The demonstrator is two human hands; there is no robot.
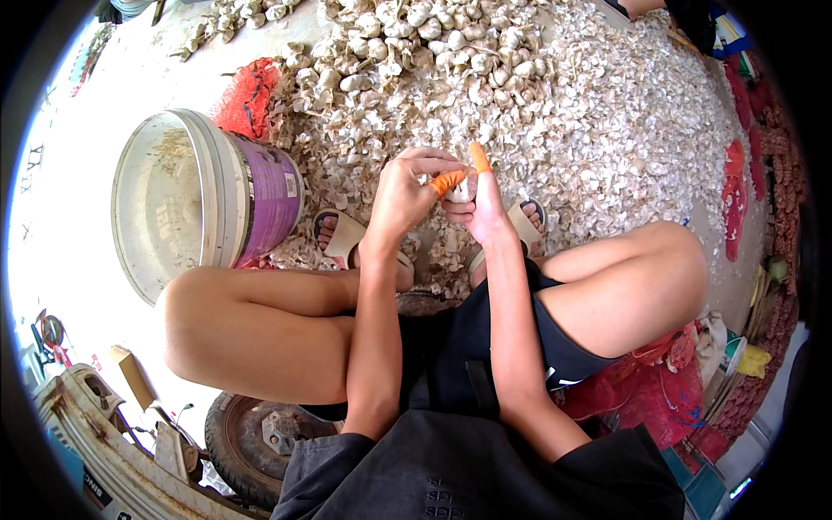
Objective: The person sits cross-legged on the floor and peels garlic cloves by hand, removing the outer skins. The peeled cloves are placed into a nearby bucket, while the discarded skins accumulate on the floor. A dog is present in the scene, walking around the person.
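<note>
Between my two hands is a garlic bulb point(463, 190), whitish with a pinkish patch on its upper side. My left hand point(411, 188) grips it from the left, an orange finger cot point(447, 183) on its thumb. From the right, my right hand point(486, 205) holds the same bulb, its fingers curled beneath and its thumb raised in another orange finger cot point(480, 157). The fingers hide part of the bulb. Below and around the hands, loose garlic skins point(364, 143) cover the floor.
A pile of garlic bulbs point(416, 39) lies ahead. To the left stands a tilted plastic bucket point(270, 195) with a purple label, beside a red mesh bag point(250, 97). A wheel point(266, 435) sits behind on the left. More red mesh point(656, 390) lies at right. Part of another person point(640, 8) shows at top right.
</note>
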